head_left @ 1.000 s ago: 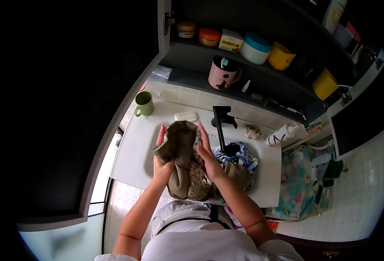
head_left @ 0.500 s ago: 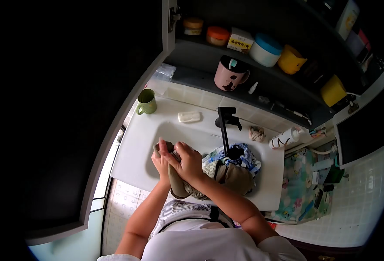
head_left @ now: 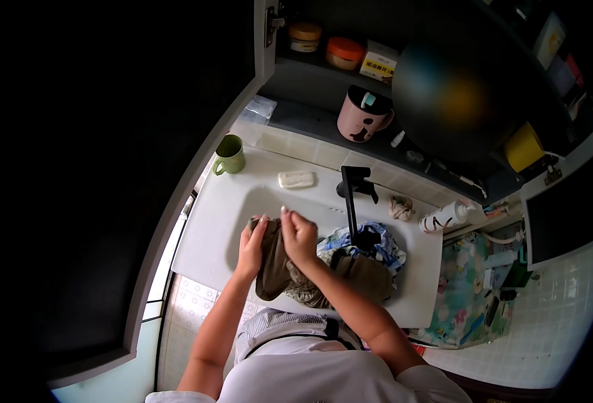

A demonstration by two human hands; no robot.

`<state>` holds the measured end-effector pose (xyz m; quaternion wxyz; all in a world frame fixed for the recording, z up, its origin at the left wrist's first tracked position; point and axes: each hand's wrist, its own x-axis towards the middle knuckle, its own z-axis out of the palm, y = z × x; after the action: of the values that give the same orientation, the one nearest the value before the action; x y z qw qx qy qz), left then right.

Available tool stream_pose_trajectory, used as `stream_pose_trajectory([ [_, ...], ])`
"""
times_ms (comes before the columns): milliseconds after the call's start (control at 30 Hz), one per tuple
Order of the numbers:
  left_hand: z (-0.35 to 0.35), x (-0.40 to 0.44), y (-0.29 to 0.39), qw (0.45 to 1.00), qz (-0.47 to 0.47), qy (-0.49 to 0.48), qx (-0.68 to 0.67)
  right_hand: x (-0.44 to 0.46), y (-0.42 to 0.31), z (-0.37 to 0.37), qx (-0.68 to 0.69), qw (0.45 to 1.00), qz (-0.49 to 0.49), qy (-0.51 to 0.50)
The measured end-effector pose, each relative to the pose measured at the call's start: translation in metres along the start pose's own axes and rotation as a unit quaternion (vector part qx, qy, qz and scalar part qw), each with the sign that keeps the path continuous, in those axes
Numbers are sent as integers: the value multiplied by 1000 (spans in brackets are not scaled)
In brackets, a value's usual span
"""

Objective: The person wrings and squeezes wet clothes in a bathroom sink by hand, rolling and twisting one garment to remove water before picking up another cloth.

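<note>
Over the left part of the sink, my left hand [head_left: 251,247] grips one side of a brown-olive cloth [head_left: 274,272]. My right hand [head_left: 299,236] is closed on the same cloth, close beside the left one. The cloth hangs toward the basin's front edge, and its patterned part runs right to more brown fabric [head_left: 363,275]. A blue and white cloth [head_left: 387,252] lies bunched in the right of the basin, under the black faucet [head_left: 351,201]. The fingertips of both hands point up, away from my body.
A white soap bar [head_left: 296,179] and a green mug [head_left: 229,154] sit on the sink's rim [head_left: 202,221]. Right of the faucet are a small crumpled cloth [head_left: 401,208] and a white bottle [head_left: 444,216]. Above, an open cabinet holds a pink mug [head_left: 362,115] and jars.
My hands first held the cloth spread open, then came together around it; now they have parted slightly, both still holding it. A dark blurred shape now covers part of the upper shelf.
</note>
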<state>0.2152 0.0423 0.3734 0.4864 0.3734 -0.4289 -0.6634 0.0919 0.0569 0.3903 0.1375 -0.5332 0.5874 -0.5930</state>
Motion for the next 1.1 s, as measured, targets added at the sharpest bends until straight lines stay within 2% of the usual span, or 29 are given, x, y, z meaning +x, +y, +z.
stream_pose_trajectory([
  [33,-8,-7,7,995,-48,-71,-59,7,0,-5,46,997,64,12],
  [67,-6,-15,18,985,-47,-117,-117,13,5,-11,71,993,92,25],
  [133,-29,-24,-2,983,-41,-171,-45,20,15,-24,122,980,151,53],
  [167,-29,-31,-13,983,-14,-180,19,21,17,-30,174,963,201,49],
  [200,-27,-38,-23,978,15,-188,84,21,25,-35,159,962,219,48],
  [267,-9,-45,-20,970,5,-204,133,14,4,-26,199,952,209,103],
  [300,5,-48,-14,969,-35,-213,117,5,5,-23,192,956,204,88],
  [333,14,-50,-9,967,-74,-223,101,0,0,-22,202,958,200,49],
  [367,15,-49,-9,964,-29,-229,132,-3,-4,-25,190,964,187,1],
  [433,18,-52,-5,969,-37,-200,139,-9,-8,-37,184,959,178,-125],
  [500,10,-51,-14,973,-64,-182,124,-10,-10,-51,209,946,159,-192],
  [533,1,-47,-26,981,-59,-169,78,-8,-14,-60,221,937,147,-226],
  [567,-2,-45,-26,982,-85,-158,-53,0,-27,-81,289,883,199,-311],
  [600,-3,-42,-27,966,-110,-144,-185,12,-45,-102,284,851,269,-350],
  [667,-20,-35,-22,931,-175,-184,-262,18,-47,-131,145,893,150,-399],
  [700,-24,-27,-19,913,-177,-207,-303,20,-55,-142,18,926,13,-377],
  [733,-32,-21,-21,893,-178,-230,-344,21,-58,-143,-96,912,-90,-388],
  [767,-55,-3,-51,896,-185,-260,-308,21,-61,-143,-207,877,-191,-389],
  [800,-54,-1,-53,878,-213,-290,-317,20,-63,-141,-313,822,-286,-380],
  [867,-43,5,-41,832,-283,-372,-298,17,-51,-126,-371,750,-403,-371],
  [933,-25,6,-19,770,-351,-479,-232,26,-38,-113,-439,661,-542,-279],
  [967,-17,7,-10,738,-369,-524,-210,35,-41,-104,-389,670,-577,-258],
  [1000,-12,7,-4,732,-371,-545,-171,43,-46,-97,-336,678,-609,-237],
  [1067,-6,6,5,755,-350,-553,-37,51,-56,-95,-288,617,-676,-283],
  [1100,-4,5,6,772,-328,-539,77,55,-60,-93,-264,583,-705,-305],
])
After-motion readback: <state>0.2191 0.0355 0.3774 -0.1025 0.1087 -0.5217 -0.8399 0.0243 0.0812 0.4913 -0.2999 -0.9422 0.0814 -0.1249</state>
